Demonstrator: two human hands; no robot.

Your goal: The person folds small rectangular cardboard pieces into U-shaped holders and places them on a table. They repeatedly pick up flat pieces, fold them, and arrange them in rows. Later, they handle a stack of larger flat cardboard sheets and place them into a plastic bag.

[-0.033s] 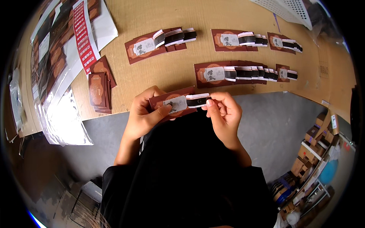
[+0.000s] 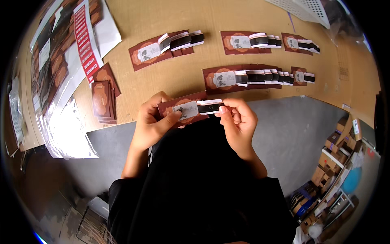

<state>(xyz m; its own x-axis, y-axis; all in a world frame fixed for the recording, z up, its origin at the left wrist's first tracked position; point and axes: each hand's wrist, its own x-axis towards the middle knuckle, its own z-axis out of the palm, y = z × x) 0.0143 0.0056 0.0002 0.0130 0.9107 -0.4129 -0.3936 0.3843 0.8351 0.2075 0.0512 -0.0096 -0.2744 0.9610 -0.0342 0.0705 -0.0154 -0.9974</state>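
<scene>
Both hands hold one dark red packet [image 2: 185, 107] with a white label, just above the table's near edge. My left hand [image 2: 152, 120] grips its left end, thumb on the label. My right hand [image 2: 239, 118] pinches a black band with white edges [image 2: 210, 107] wrapped around the packet's right end. Several finished packets with bands lie in overlapping rows on the table: one row at the upper middle [image 2: 166, 46], one at the upper right [image 2: 264, 42] and one just beyond my hands [image 2: 252, 77].
A small stack of bare dark red packets [image 2: 102, 99] lies left of my hands on the tan table [image 2: 162, 81]. Clear plastic bags with more packets [image 2: 53, 73] and a red-and-white sheet [image 2: 87, 40] fill the left side. A white basket [image 2: 308, 8] stands at the top right. Boxes and shelving [image 2: 337, 162] are on the floor at right.
</scene>
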